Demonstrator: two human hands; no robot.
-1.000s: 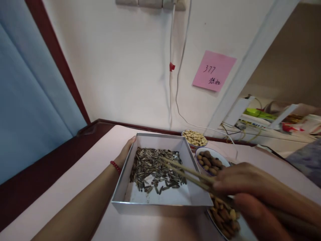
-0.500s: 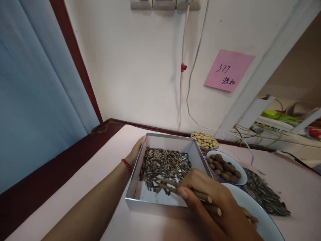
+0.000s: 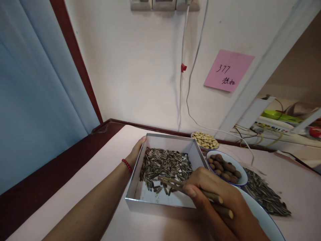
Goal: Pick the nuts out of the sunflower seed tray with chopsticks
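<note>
A silver-edged box sits on the pink table covering with striped sunflower seeds spread over its floor. My left hand, with a red bead bracelet at the wrist, grips the box's far left side; most of its fingers are hidden behind the wall. In my right hand is a pair of wooden chopsticks, held over the box's near right corner. Their tips are close together at the near edge of the seeds. Whether they pinch a seed is too small to tell.
Right of the box stand a bowl of peanuts, a bowl of brown nuts and a larger blue-rimmed bowl partly behind my right hand. A pile of sunflower seeds lies farther right. A white cable trails onto the table.
My right hand and the chopsticks have shifted a little to the right, and the chopstick tips look closer together. My left hand and the box stay where they were.
</note>
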